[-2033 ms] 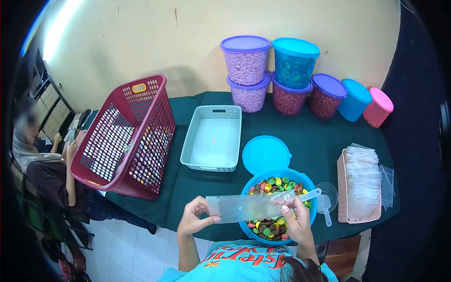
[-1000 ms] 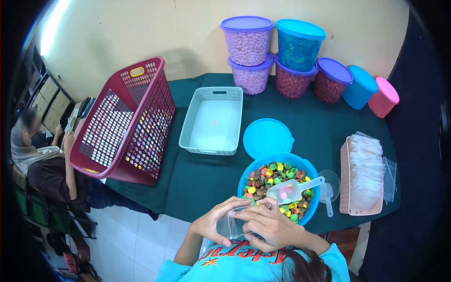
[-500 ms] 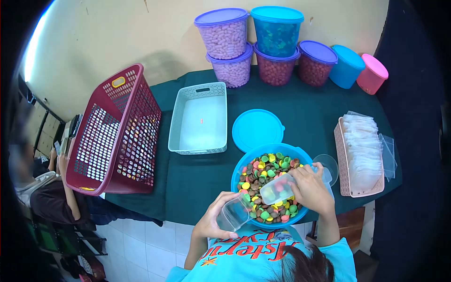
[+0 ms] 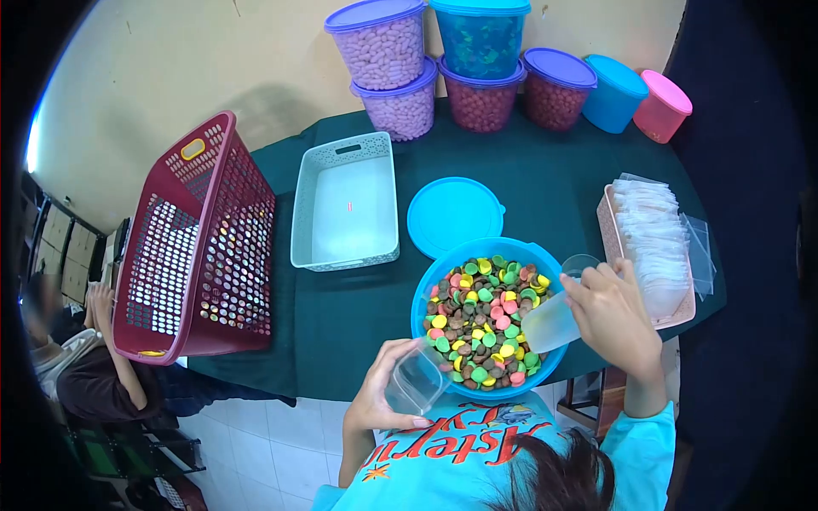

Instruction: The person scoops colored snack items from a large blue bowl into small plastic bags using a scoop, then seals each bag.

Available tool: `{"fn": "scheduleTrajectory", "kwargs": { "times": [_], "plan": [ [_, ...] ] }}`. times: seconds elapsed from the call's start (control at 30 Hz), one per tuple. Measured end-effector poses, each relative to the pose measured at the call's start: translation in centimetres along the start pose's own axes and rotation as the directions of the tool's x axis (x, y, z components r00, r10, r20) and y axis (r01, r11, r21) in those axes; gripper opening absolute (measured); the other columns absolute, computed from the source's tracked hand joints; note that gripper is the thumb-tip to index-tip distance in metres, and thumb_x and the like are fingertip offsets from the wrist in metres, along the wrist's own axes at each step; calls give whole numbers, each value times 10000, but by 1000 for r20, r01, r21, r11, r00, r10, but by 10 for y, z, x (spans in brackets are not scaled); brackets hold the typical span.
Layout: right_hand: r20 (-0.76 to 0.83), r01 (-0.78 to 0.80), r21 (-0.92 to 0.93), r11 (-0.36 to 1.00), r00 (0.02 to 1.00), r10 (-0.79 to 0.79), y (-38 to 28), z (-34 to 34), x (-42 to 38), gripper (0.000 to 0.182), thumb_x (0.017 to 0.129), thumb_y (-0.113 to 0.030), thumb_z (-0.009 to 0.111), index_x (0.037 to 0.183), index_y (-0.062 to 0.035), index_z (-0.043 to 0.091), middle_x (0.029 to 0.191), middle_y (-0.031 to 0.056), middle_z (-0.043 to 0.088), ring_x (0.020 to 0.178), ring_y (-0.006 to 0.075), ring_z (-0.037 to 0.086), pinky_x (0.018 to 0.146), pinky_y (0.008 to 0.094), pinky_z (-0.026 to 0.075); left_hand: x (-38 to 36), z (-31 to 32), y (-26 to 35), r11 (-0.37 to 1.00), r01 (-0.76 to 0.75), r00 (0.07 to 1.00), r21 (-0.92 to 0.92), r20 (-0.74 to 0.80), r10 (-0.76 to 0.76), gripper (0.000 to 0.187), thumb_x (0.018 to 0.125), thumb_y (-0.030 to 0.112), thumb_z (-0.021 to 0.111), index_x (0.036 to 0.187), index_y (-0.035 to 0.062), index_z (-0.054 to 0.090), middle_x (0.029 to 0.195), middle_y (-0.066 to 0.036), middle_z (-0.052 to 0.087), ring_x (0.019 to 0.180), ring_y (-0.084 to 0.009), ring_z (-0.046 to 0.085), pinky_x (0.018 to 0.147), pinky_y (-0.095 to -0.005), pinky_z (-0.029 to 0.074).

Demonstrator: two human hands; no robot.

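Observation:
My left hand [image 4: 375,392] is wrapped round a clear plastic container [image 4: 417,379], tilted at the lower-left rim of a blue bowl [image 4: 417,319]. Small round, shell-like pieces [image 4: 481,332] in brown, green, yellow and pink fill much of the bowl. At the bowl's right side, my right hand [image 4: 612,319] grips a translucent plastic scoop [image 4: 550,324], its mouth pointing left over the pieces. No pieces can be made out inside the scoop or the container. Behind my right hand a clear round dish [image 4: 579,262] is partly hidden.
Beyond the bowl lies a blue lid [image 4: 456,217]. A pale basket [image 4: 302,247] and a tall maroon basket [image 4: 192,324] stand left. On the right, a pink basket [image 4: 603,221] holds clear packets [image 4: 648,230]. Lidded tubs [image 4: 481,106] line the wall. Another person [image 4: 102,366] sits far left.
My right hand and the scoop have moved right, from above the middle of the pieces to the bowl's right side. My left hand still holds the container. The whole view has shifted slightly.

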State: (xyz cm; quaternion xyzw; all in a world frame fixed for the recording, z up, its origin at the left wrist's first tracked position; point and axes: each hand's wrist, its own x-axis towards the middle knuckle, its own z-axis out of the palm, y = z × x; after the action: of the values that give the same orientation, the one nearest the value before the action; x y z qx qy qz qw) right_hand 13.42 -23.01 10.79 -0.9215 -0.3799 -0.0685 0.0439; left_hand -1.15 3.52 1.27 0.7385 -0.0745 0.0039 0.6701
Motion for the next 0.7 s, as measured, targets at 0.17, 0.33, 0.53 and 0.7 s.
{"fn": "scheduleTrajectory", "kwargs": {
  "times": [0.17,0.33,0.53,0.7],
  "plan": [
    [280,173,55,983,943,-181,-7,-7,-22,527,720,-228,611,1106,103,472,861,135,507,860,252,486,763,357,329,-2,-3,-9,999,17,997,-48,-79,-20,982,463,351,814,1261,-1,361,1172,-156,381,1127,-278,393,958,-375,308],
    [380,153,250,956,893,-242,-16,-12,-27,656,702,-284,649,1164,116,411,920,155,502,912,266,477,737,351,354,-1,-2,-9,998,15,998,-54,-58,-18,991,459,353,816,1265,4,358,1176,-155,379,1125,-279,394,959,-375,309],
    [362,35,147,988,928,-87,-9,-17,-27,718,660,-319,687,1155,124,412,846,151,535,842,266,536,734,359,421,-3,-5,-10,998,23,998,-58,-52,-26,1003,454,362,818,1269,6,354,1181,-158,379,1127,-281,396,961,-372,307],
    [425,56,111,992,900,-99,-17,-17,-21,675,645,-313,695,1100,127,459,825,160,582,794,258,580,655,334,473,-2,-7,-13,998,38,998,-50,-44,-40,1012,451,369,819,1271,4,352,1188,-163,376,1141,-287,391,967,-373,299]
  ]
}}
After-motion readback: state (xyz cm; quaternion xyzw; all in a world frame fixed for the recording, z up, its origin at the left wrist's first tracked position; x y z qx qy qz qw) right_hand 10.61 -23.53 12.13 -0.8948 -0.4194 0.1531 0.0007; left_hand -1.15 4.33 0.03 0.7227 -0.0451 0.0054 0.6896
